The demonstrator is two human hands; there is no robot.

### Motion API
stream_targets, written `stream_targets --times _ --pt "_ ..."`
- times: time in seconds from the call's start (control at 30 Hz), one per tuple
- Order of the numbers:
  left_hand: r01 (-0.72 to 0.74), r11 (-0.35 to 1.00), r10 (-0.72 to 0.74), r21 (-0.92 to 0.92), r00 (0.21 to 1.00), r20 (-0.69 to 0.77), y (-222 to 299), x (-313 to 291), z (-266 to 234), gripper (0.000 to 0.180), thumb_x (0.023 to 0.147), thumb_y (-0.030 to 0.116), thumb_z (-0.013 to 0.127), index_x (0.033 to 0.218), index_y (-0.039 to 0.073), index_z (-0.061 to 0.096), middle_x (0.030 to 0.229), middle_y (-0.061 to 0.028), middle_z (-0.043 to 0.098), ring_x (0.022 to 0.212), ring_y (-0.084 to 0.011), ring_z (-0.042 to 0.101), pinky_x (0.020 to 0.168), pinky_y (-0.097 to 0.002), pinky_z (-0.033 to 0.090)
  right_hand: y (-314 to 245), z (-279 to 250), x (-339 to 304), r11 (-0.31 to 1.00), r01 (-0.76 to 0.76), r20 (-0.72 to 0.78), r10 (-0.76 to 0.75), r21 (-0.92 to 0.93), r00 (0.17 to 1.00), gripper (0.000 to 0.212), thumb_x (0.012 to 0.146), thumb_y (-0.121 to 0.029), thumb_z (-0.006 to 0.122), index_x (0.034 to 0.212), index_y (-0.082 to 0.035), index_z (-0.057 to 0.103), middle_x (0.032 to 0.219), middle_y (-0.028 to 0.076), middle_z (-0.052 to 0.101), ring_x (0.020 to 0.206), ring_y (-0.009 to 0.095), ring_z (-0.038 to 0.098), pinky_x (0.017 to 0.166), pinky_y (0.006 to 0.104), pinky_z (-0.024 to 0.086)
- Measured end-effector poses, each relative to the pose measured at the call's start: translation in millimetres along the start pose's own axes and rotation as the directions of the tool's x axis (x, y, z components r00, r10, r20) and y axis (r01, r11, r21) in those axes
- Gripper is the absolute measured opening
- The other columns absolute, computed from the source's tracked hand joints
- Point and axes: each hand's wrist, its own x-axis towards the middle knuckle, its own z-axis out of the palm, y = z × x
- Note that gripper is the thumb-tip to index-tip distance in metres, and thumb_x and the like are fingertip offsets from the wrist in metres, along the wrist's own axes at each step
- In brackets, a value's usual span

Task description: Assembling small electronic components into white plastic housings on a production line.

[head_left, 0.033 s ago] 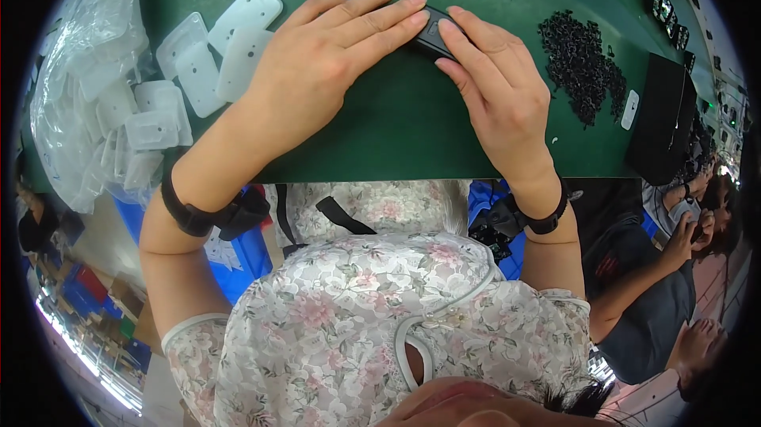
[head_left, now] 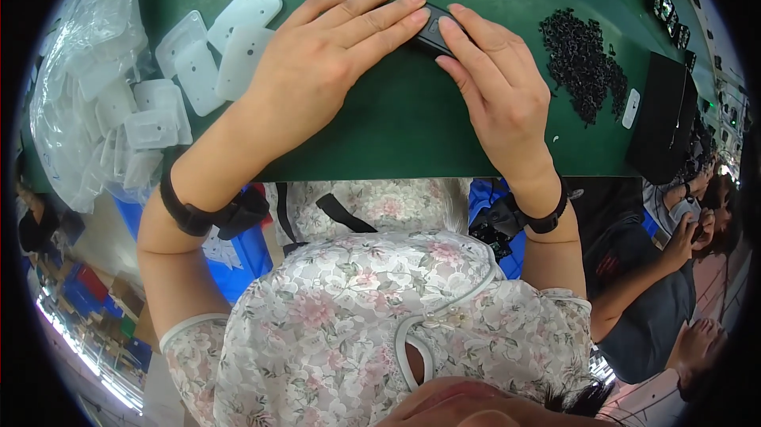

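Note:
A small black rectangular plastic case (head_left: 434, 32) lies between my two hands over the green table, with a recessed mark on its upper face. My left hand (head_left: 317, 59) has its fingers stretched along the case's left end, their tips pressed on it and the thumb hidden. From the other side, my right hand (head_left: 501, 70) grips the case between thumb and fingers, index fingertip on top. Much of the case is covered by the fingers. Left of my left hand lie several white translucent plastic covers (head_left: 198, 78) with small holes.
A clear plastic bag (head_left: 79, 102) of more covers stands at the table's left. To the right are a pile of small black parts (head_left: 583, 66), a white oblong piece (head_left: 631, 108) and a black box (head_left: 662, 118). Another person (head_left: 650, 292) sits at the right.

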Motion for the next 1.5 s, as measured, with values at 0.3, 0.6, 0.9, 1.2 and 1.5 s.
stream_targets --times 0.3,0.6,0.9,1.2,1.5 --pt "-0.023 0.992 0.029 0.124 0.999 -0.044 13.6 0.5 11.5 0.052 0.079 0.01 0.062 0.13 0.003 0.055 0.133 -0.0089 0.057 0.118 -0.024 0.057 0.096 -0.0371 0.045 6.4 -1.6 2.2 0.998 0.031 -0.046 -0.033 -0.057 0.998 0.037 0.071 -0.004 0.075 0.107 -0.006 0.069 0.11 0.008 0.066 0.093 0.026 0.064 0.074 0.0315 0.055" --pt "0.325 0.861 -0.414 -0.39 0.894 -0.169 5.7 32.7 21.4 0.032 0.083 0.022 0.071 0.104 -0.001 0.064 0.092 -0.011 0.069 0.085 -0.0228 0.067 0.076 -0.0326 0.052 19.6 -14.3 36.9 0.489 -0.386 0.202 0.387 0.782 0.9 0.043 0.087 -0.002 0.067 0.128 0.0 0.053 0.117 0.01 0.064 0.107 0.015 0.059 0.094 0.0272 0.047" --pt "0.243 0.489 -0.664 -0.838 0.727 -0.176 -12.3 31.2 0.0 0.036 0.088 0.025 0.071 0.11 -0.003 0.064 0.093 -0.0119 0.069 0.081 -0.0175 0.065 0.071 -0.0288 0.051 17.0 7.6 129.0 0.493 -0.204 0.06 0.292 0.846 0.954 0.039 0.079 -0.006 0.072 0.116 0.0 0.061 0.091 0.006 0.062 0.078 0.014 0.059 0.073 0.0291 0.05" --pt "0.487 0.871 -0.461 -0.064 0.765 -0.451 0.4 -50.3 -35.1 0.044 0.074 0.021 0.077 0.113 0.006 0.064 0.11 -0.0086 0.062 0.097 -0.0288 0.057 0.083 -0.0385 0.045 131.7 70.6 290.9 0.905 -0.13 0.349 -0.021 0.404 0.937 0.038 0.077 -0.007 0.075 0.113 0.001 0.064 0.094 0.011 0.069 0.086 0.018 0.065 0.079 0.0324 0.053" --pt "0.567 0.802 -0.536 0.189 0.822 -0.191 34.9 -51.4 -23.1 0.057 0.069 0.025 0.078 0.119 0.007 0.057 0.115 -0.0113 0.054 0.105 -0.031 0.051 0.082 -0.0407 0.041 135.0 60.3 298.4 0.953 -0.198 0.575 0.031 0.231 0.817 0.04 0.077 -0.019 0.077 0.11 0.002 0.067 0.1 0.011 0.071 0.09 0.019 0.065 0.082 0.0314 0.052"
